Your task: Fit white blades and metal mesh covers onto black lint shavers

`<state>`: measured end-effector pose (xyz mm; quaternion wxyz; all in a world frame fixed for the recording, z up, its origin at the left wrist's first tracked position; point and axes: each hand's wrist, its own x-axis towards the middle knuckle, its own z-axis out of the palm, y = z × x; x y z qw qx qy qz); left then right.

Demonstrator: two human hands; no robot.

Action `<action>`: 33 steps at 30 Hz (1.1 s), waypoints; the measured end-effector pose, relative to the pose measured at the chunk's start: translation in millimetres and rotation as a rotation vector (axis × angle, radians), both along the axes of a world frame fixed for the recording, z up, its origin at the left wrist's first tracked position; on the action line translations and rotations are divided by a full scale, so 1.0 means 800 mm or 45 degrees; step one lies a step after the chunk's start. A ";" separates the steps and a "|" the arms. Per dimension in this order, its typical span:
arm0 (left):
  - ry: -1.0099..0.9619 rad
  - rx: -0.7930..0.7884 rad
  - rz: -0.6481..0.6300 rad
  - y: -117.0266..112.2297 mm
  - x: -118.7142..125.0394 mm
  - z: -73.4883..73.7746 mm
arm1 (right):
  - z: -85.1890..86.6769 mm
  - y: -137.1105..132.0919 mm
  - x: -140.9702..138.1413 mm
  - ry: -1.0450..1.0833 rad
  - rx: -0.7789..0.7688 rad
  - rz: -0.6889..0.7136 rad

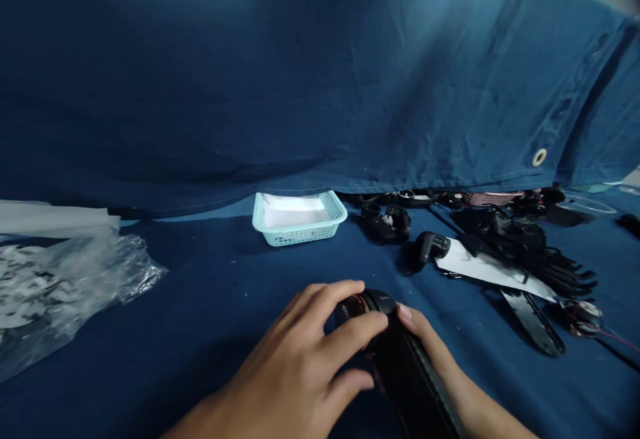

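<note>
Both hands are on a long black plastic part [410,379] with a round end, lying low in the middle of the blue cloth table. My left hand [295,366] curls over the round end from the left, fingers wrapped on it. My right hand [440,366] grips the part's right side from beneath, with one fingertip resting beside the round end.
A pale green basket [299,232] with white sheets sits behind the hands. Several black parts [520,252] and a white piece [493,269] lie at the right. A clear plastic bag [65,279] lies at the left. A blue cloth curtain [320,72] hangs across the back.
</note>
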<state>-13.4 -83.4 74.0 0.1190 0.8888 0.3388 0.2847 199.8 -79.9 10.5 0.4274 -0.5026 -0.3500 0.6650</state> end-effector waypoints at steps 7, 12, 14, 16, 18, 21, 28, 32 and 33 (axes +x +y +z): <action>-0.153 -0.181 0.114 -0.011 0.000 0.010 | -0.003 0.003 0.000 -0.140 0.283 -0.065; -0.217 -0.468 0.397 0.006 -0.003 -0.003 | 0.005 0.008 -0.006 -0.207 0.733 0.200; -0.214 -0.631 0.378 0.012 -0.003 -0.001 | 0.008 0.009 -0.006 -0.213 0.776 0.252; -0.249 -0.664 0.332 0.015 -0.002 0.004 | 0.006 0.009 -0.006 -0.230 0.766 0.241; -0.285 -0.627 0.325 0.016 -0.002 0.007 | 0.002 0.011 -0.005 -0.236 0.739 0.193; -0.309 -0.680 0.416 0.021 -0.004 0.005 | -0.005 0.013 -0.004 -0.209 0.737 0.150; -0.385 -0.890 0.233 0.032 -0.017 -0.005 | -0.006 0.015 -0.008 -0.177 0.721 0.126; -0.453 -1.007 0.309 0.035 -0.017 -0.003 | -0.006 0.014 -0.008 -0.181 0.751 0.161; -0.466 -1.059 0.282 0.036 -0.016 -0.002 | -0.006 0.014 -0.009 -0.183 0.763 0.177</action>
